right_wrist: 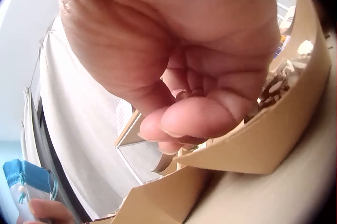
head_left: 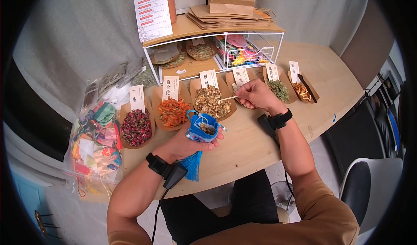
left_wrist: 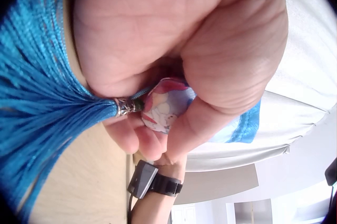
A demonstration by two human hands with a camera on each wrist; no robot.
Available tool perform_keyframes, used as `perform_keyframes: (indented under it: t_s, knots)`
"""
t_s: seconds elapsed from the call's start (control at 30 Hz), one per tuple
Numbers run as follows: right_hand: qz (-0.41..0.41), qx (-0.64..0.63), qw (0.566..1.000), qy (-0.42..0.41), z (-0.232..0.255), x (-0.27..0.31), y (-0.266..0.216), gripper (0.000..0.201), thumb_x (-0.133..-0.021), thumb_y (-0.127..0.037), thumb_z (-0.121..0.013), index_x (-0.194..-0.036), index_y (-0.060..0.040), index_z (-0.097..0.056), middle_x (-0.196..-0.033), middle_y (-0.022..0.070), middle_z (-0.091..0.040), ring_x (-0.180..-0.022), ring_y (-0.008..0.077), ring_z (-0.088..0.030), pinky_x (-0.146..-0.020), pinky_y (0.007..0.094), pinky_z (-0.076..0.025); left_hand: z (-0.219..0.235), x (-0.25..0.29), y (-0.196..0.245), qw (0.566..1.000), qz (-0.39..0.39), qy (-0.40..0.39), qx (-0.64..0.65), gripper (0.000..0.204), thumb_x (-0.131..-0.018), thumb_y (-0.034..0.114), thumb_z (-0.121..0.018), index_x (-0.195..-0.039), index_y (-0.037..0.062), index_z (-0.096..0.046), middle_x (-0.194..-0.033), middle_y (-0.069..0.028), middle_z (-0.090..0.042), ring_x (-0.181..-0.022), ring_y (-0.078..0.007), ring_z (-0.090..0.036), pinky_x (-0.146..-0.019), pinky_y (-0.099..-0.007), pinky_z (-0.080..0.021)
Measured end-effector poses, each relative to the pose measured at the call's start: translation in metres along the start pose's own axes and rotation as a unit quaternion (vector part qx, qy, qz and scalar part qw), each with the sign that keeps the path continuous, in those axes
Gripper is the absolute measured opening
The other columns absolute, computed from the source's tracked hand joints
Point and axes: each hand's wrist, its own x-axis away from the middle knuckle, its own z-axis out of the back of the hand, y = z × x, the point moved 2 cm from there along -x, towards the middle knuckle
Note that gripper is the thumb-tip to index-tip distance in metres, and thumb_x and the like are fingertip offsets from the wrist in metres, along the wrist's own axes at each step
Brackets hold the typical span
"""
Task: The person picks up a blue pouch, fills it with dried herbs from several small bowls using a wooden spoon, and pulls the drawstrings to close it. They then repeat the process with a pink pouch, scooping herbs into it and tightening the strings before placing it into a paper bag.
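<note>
My left hand [head_left: 191, 143] holds a small blue drawstring pouch [head_left: 202, 134] with its mouth open upward and brown dried bits inside. From its lower end hangs a blue tassel [left_wrist: 52, 103], and the left wrist view shows a printed patch on the cloth between thumb and fingers. My right hand [head_left: 258, 95] pinches a thin pale stick [head_left: 228, 98], whose far end meets the light brown dried chips [head_left: 213, 101] in a paper tray. In the right wrist view the fingertips [right_wrist: 197, 118] are curled together close to a tray wall [right_wrist: 247, 147].
Labelled paper trays run along the table: dark red buds [head_left: 136, 127], orange petals [head_left: 173, 111], green leaves [head_left: 278, 89], and orange-brown pieces with a dark utensil [head_left: 307, 88]. A plastic bag [head_left: 97, 145] of colourful pouches lies left. Behind stands a shelf [head_left: 173, 36] with a wire basket [head_left: 256, 56].
</note>
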Motion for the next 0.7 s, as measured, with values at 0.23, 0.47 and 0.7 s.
perform_keyframes:
  t_s: [0.23, 0.47, 0.7]
  knots:
    - [0.000, -0.067, 0.998, 0.006, 0.006, -0.007, 0.007, 0.021, -0.091, -0.014, -0.064, -0.076, 0.0001, -0.065, -0.059, 0.0028, -0.061, -0.045, 0.0063, -0.053, -0.040, 0.0200, -0.041, -0.002, 0.000, 0.003, 1.000, 0.005, 0.003, 0.010, 0.049, -0.075, -0.003, -0.076, -0.120, 0.0027, -0.057, -0.111, -0.0100, -0.064, -0.093, -0.0138, -0.062, -0.085, -0.0294, -0.051]
    - [-0.005, -0.102, 0.995, 0.000, 0.008, -0.010, 0.009, 0.018, -0.093, -0.010, -0.061, -0.081, 0.0019, -0.066, -0.061, 0.0039, -0.062, -0.044, 0.0070, -0.053, -0.039, 0.0198, -0.042, -0.001, 0.001, 0.001, 1.000, 0.009, 0.011, 0.003, 0.050, -0.076, -0.001, -0.076, -0.121, 0.0035, -0.056, -0.110, -0.0095, -0.064, -0.092, -0.0128, -0.061, -0.084, -0.0292, -0.050]
    - [0.003, -0.148, 0.989, 0.004, 0.010, -0.009, 0.009, 0.014, -0.092, -0.009, -0.062, -0.084, 0.0019, -0.065, -0.064, 0.0035, -0.062, -0.046, 0.0067, -0.053, -0.040, 0.0197, -0.043, 0.000, 0.000, 0.001, 1.000, 0.013, 0.003, 0.019, 0.052, -0.076, 0.001, -0.077, -0.123, 0.0042, -0.055, -0.110, -0.0080, -0.063, -0.096, -0.0133, -0.060, -0.084, -0.0295, -0.050]
